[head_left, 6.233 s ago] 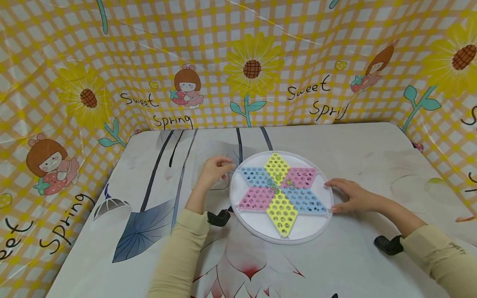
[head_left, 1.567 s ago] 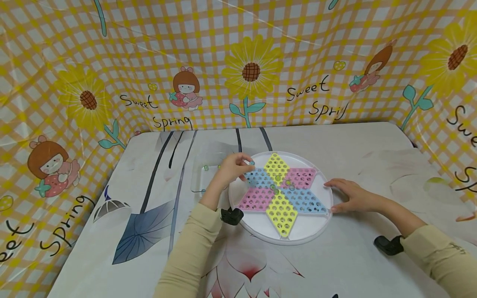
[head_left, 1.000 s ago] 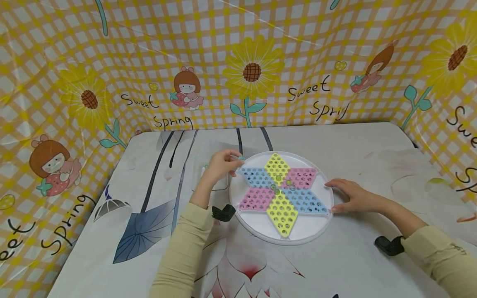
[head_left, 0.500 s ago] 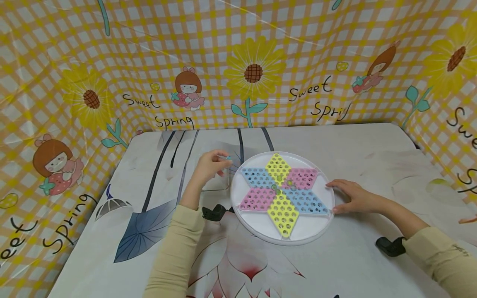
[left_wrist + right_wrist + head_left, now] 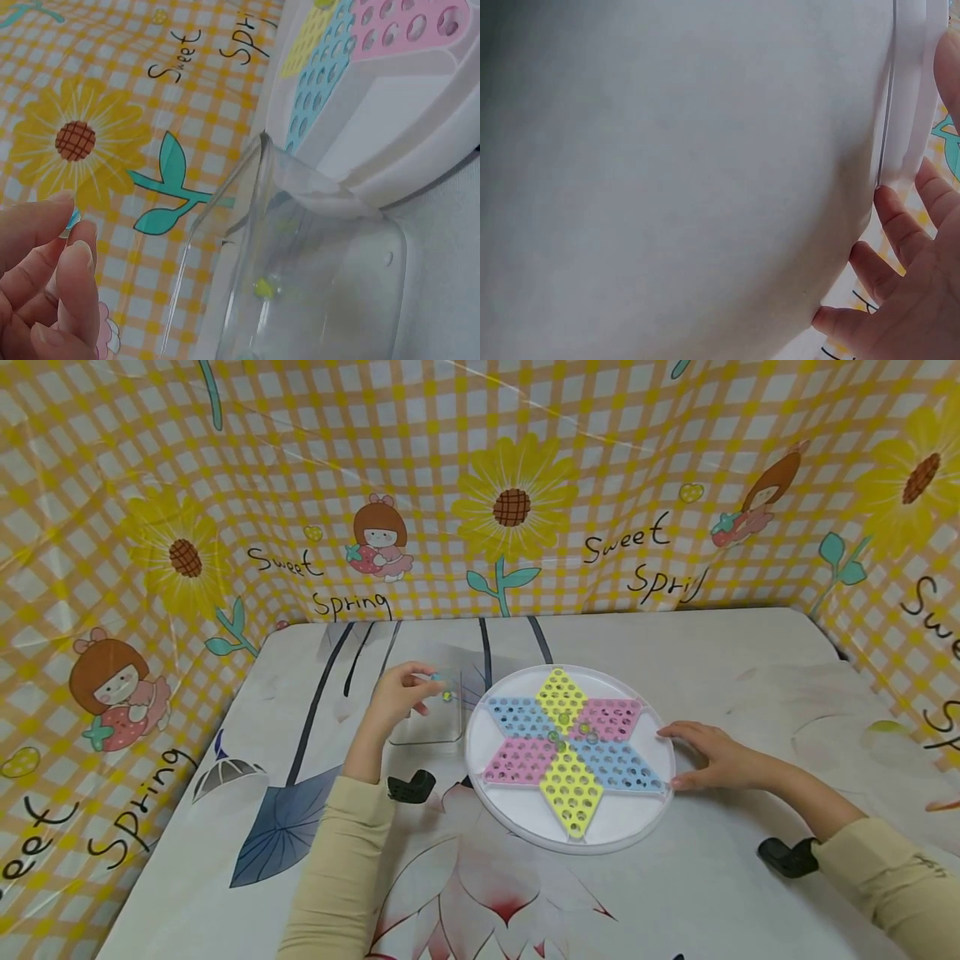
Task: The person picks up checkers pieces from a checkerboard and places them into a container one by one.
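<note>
In the head view my left hand (image 5: 405, 693) hovers over a clear plastic box (image 5: 427, 742). Thumb and index finger pinch a small blue marble (image 5: 73, 218), seen closely in the left wrist view. A yellow-green marble (image 5: 265, 287) lies inside the box. To the box's right is a round white Chinese checkers board (image 5: 500, 816) with a star of yellow, pink and blue points full of holes. Several greenish glass marbles (image 5: 564, 718) sit around its centre. My right hand (image 5: 716, 758) touches the board's right rim with spread fingers; the right wrist view shows fingertips along the edge.
A white cloth (image 5: 720, 893) printed with flowers and leaves covers the table. Yellow checked sheeting (image 5: 435, 460) rises behind it and at both sides. Black wrist cameras (image 5: 412, 787) hang at both sleeves.
A bluish marble near the board's centre has been lifted off since the oldest frame. My left hand has carried it leftward from the board to above the box. My right hand has stayed put.
</note>
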Demonstrator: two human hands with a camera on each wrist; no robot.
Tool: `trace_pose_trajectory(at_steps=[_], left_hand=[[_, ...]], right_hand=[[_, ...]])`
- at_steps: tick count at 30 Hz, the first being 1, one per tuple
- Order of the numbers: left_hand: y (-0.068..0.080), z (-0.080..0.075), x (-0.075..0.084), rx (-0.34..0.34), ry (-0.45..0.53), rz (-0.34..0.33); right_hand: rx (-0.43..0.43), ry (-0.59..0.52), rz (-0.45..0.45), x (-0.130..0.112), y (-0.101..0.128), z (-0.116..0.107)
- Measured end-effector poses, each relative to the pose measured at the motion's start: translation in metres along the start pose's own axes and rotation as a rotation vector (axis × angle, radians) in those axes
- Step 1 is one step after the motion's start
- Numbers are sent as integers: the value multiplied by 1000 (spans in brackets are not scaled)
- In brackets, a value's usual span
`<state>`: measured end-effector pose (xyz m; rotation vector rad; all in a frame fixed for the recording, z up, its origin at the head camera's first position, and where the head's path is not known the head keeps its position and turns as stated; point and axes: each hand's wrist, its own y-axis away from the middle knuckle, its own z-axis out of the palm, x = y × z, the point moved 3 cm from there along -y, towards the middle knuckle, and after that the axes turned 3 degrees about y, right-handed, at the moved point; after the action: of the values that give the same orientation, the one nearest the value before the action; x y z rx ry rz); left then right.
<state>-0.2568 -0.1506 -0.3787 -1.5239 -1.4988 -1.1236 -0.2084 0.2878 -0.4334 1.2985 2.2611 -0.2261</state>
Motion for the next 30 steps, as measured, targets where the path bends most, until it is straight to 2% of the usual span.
trace_pose_trajectory(at_steps=[12, 30], left_hand=[[3, -12, -11, 29, 24, -49], [6, -19, -31, 64, 50, -144]], right_hand=[[-7, 6, -5, -2, -1, 0], [-4, 2, -8, -3, 0, -1]])
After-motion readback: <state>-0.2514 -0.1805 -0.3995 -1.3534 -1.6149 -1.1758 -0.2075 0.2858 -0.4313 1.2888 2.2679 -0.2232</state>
